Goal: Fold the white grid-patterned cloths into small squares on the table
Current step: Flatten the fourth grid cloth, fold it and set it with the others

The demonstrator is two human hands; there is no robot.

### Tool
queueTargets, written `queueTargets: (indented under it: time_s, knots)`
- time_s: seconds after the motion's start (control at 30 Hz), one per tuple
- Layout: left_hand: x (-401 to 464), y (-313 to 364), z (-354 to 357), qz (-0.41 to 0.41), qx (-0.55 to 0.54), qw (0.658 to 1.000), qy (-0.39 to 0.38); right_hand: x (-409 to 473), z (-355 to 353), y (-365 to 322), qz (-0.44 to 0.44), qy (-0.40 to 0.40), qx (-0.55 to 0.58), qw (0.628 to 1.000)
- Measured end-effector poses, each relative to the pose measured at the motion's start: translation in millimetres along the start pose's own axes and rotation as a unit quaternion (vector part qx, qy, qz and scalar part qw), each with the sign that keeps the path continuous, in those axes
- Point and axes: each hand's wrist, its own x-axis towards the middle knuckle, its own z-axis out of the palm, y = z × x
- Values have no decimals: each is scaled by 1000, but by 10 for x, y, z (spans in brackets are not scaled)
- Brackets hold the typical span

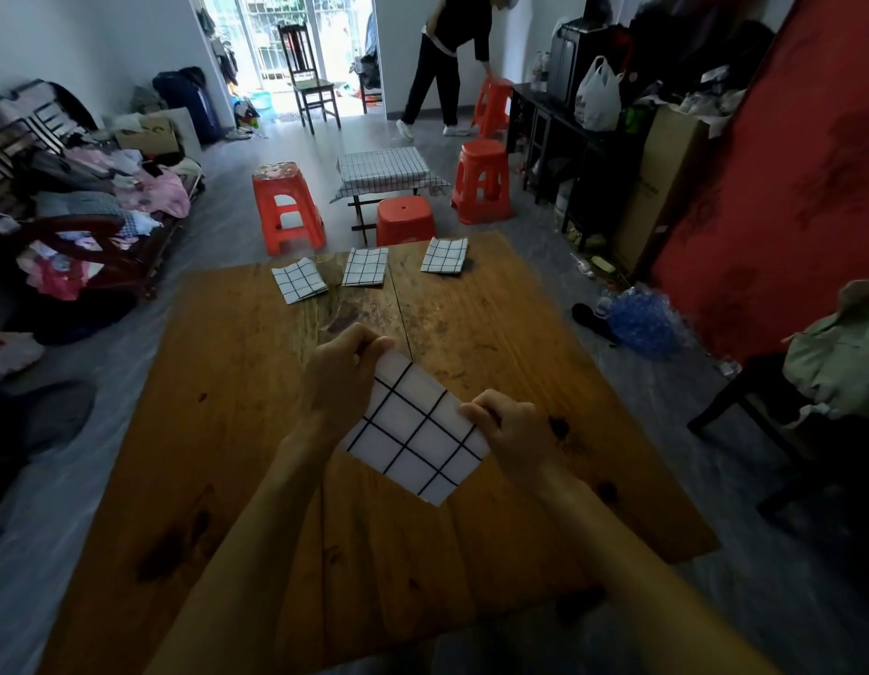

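- We are holding a folded cloth [415, 433] just above the middle of the table [218, 431], tilted toward us.
- It is looking light, soft and floppy; we judge that pinching its edges or corners is keeping the layers together.
- Our left hand [342, 377] is pinching the far corner, knuckles up.
- Our right hand [508, 428] is pinching the right edge, fingers curled.
- Three folded squares [365, 267] are lying along the table's far edge.
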Motion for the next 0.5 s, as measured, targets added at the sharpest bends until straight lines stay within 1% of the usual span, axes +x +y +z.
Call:
queueTargets:
  time_s: [0.07, 0.1, 0.17, 0.2, 0.23, 0.3, 0.33, 0.4, 0.5]
  knots:
    - [11, -15, -35, 0, 0, 1000, 12, 6, -35, 46, 33, -44, -16, 998]
    - [25, -21, -62, -3, 0, 1000, 22, -5, -50, 68, 52, -87, -36, 994]
    - [62, -30, -131, 4, 3, 1000, 25, -73, -44, 126, 89, -178, -98, 975]
    - [79, -31, -155, 20, 8, 1000, 15, -111, -36, 152, 106, -195, -117, 968]
    - [84, -29, -159, 39, 9, 999, -2, -140, -27, 164, 127, -187, -112, 968]
    - [56, -16, -100, 70, 11, 997, -41, -133, -11, 75, 163, -134, -42, 977]
    - [31, 7, -56, 80, 16, 995, -57, -93, 8, -6, 159, -110, -11, 981]
    - [-5, 43, 35, 98, 20, 992, -83, 25, 59, -170, 112, -93, 24, 989]
    - [-1, 103, 77, 103, 14, 989, -109, 162, 101, -354, 58, -103, 39, 992]
